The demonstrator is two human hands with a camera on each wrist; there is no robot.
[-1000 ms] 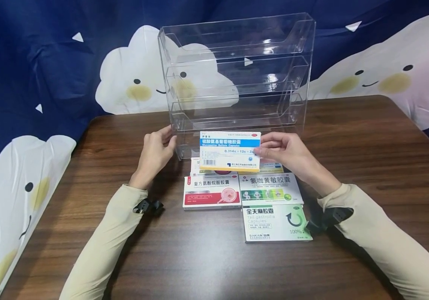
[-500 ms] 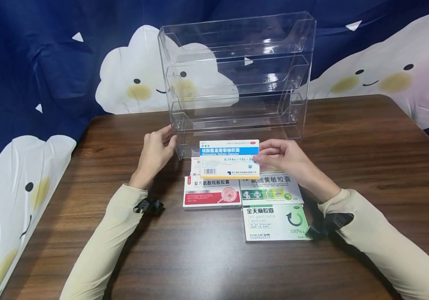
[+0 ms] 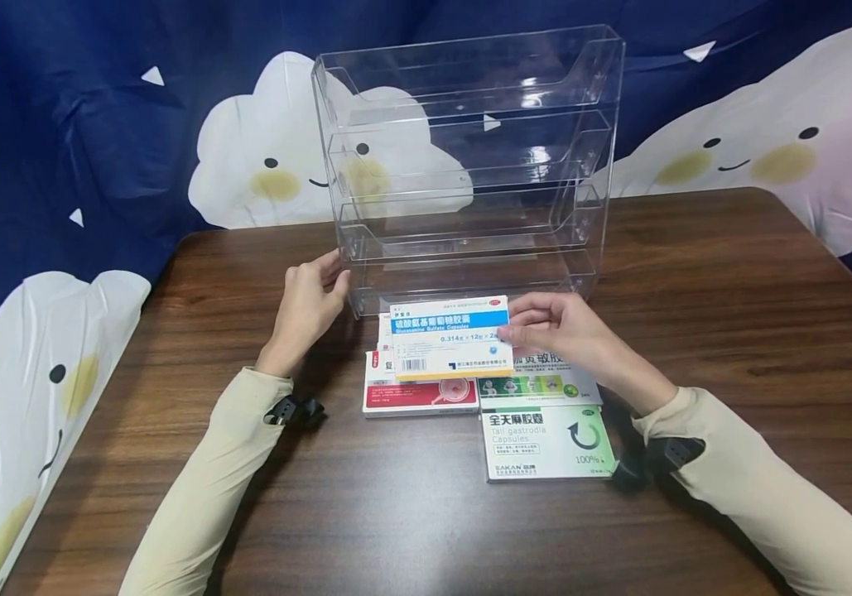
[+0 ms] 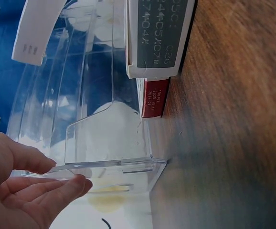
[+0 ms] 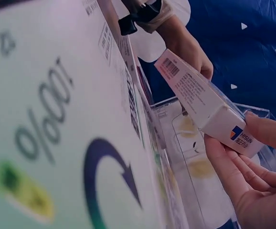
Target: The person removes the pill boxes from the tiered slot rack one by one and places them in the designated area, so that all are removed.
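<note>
My right hand [image 3: 560,331] pinches the right end of a white and blue medicine box [image 3: 450,338], labelled Glucosamine Sulfate Capsules, between thumb and fingers. The right wrist view shows this box [image 5: 200,102] raised above the other boxes and tilted. My left hand [image 3: 310,302] grips the lower left side edge of a clear plastic tiered rack [image 3: 470,174]; in the left wrist view thumb and fingers pinch its thin side panel [image 4: 104,164]. Under the held box lie a red and white medicine box [image 3: 420,400] and a green and white one [image 3: 537,386], both partly covered.
Nearer the person lies a Tall Gastrodia Capsules box [image 3: 548,447] on the brown wooden table [image 3: 366,513]. Behind the red box, another box [image 3: 384,331] is mostly hidden. A blue curtain [image 3: 135,149] with white clouds hangs behind the rack.
My right hand has brought the glucosamine box down and toward the person, away from the rack, covering more of the red and green boxes. My left hand stays on the rack.
</note>
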